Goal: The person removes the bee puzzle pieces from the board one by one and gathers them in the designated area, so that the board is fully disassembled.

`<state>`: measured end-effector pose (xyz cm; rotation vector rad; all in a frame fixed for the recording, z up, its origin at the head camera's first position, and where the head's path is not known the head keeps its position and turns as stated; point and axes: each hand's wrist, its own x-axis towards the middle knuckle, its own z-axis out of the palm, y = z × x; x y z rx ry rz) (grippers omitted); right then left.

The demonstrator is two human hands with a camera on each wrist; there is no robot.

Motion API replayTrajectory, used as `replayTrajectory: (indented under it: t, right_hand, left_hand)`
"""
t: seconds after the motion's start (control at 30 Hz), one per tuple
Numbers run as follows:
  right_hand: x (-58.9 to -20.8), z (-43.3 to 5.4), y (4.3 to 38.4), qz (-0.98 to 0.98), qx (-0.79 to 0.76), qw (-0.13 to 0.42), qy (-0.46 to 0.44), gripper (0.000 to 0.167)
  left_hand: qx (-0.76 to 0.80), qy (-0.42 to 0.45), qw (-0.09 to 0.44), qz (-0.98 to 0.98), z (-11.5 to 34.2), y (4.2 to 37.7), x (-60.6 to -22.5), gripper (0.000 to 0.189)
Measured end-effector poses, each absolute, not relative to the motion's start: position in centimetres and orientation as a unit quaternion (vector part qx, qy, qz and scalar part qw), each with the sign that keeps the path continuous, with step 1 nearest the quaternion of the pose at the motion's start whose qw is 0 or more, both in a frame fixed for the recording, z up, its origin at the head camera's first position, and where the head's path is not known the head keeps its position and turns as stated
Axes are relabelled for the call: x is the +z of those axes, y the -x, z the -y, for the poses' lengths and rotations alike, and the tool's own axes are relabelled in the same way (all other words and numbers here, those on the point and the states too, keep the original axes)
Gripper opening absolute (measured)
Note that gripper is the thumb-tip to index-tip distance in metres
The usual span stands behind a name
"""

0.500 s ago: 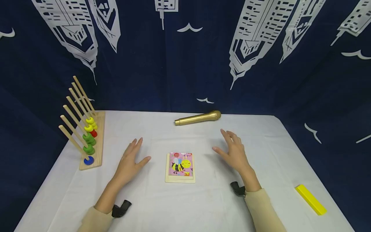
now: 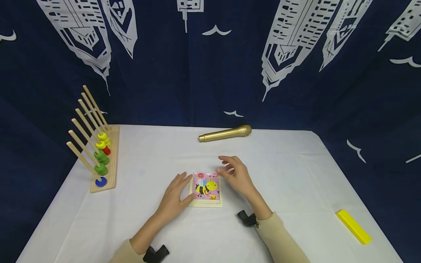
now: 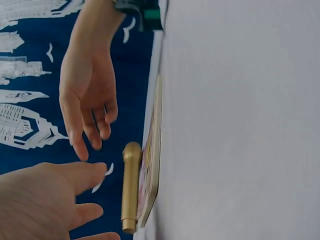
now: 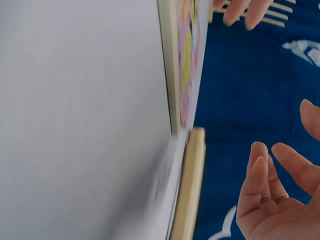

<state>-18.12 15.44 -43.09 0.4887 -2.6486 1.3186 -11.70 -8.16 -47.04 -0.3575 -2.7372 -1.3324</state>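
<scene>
Watching remotely through the head view, I logged a dark navy cloth backdrop (image 2: pixel 210 73) with white tower and bird prints, behind a white cloth-covered surface (image 2: pixel 289 157). Far left: a light wooden peg board (image 2: pixel 112 164) with a row of tall pegs leaning left in my view. Rings sat low on the pegs: a blue ring (image 2: pixel 101 182) nearest me, then green rings (image 2: pixel 101 169), a red ring (image 2: pixel 106 151) and yellow rings (image 2: pixel 102 136).

Next came the left hand (image 2: pixel 172 197), beige sleeve (image 2: pixel 128 252) and black wrist device (image 2: pixel 155 254) behind it. Its grip was spread, thumb well away from the fingers. The thumb tip overlapped the left edge of the square pink bee picture on a pale flat board (image 2: pixel 206 188); I could not tell whether they touched. That board lay flat at mid-surface, between the hands.

Beyond it, near the far edge, lay a gold microphone (image 2: pixel 225 134), its head to the right. The right hand (image 2: pixel 237 179) hung by the board's upper right corner, its grip loosely curved, thumb and forefinger apart; contact unclear to me. Far right, well apart, lay a yellow rectangular bar (image 2: pixel 353 227), set at a slant.
</scene>
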Motion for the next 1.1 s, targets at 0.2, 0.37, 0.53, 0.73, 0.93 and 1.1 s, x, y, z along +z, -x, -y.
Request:
replayTrajectory:
  t: [0.2,0.37,0.53,0.73,0.93,1.1]
  right_hand:
    - [-43.7,-13.3,18.1,0.869,0.466,0.037,-0.164,0.04]
    - [-44.0,-12.1,18.2,0.858,0.491,0.023,-0.15,0.039]
    - [-44.6,-11.5,18.2,0.854,0.501,0.014,-0.141,0.038]
    - [-45.5,-10.9,18.0,0.861,0.487,0.009,-0.149,0.038]
    - [-46.6,-10.5,18.2,0.864,0.471,0.017,-0.176,0.039]
    - [-47.3,-10.3,18.4,0.874,0.443,0.04,-0.196,0.039]
  left_hand:
    - [-0.38,0.138,0.056,0.913,8.0,11.5,-48.8,0.054]
    - [-0.363,0.151,0.066,0.917,8.1,11.4,-49.4,0.05]
    - [-0.361,0.15,0.062,0.918,7.9,11.4,-49.3,0.049]
    - [-0.359,0.146,0.051,0.92,7.9,11.2,-49.2,0.048]
    - [-0.358,0.15,0.053,0.92,8.0,11.1,-49.3,0.047]
    - [-0.356,0.154,0.061,0.92,8.0,11.3,-49.2,0.047]
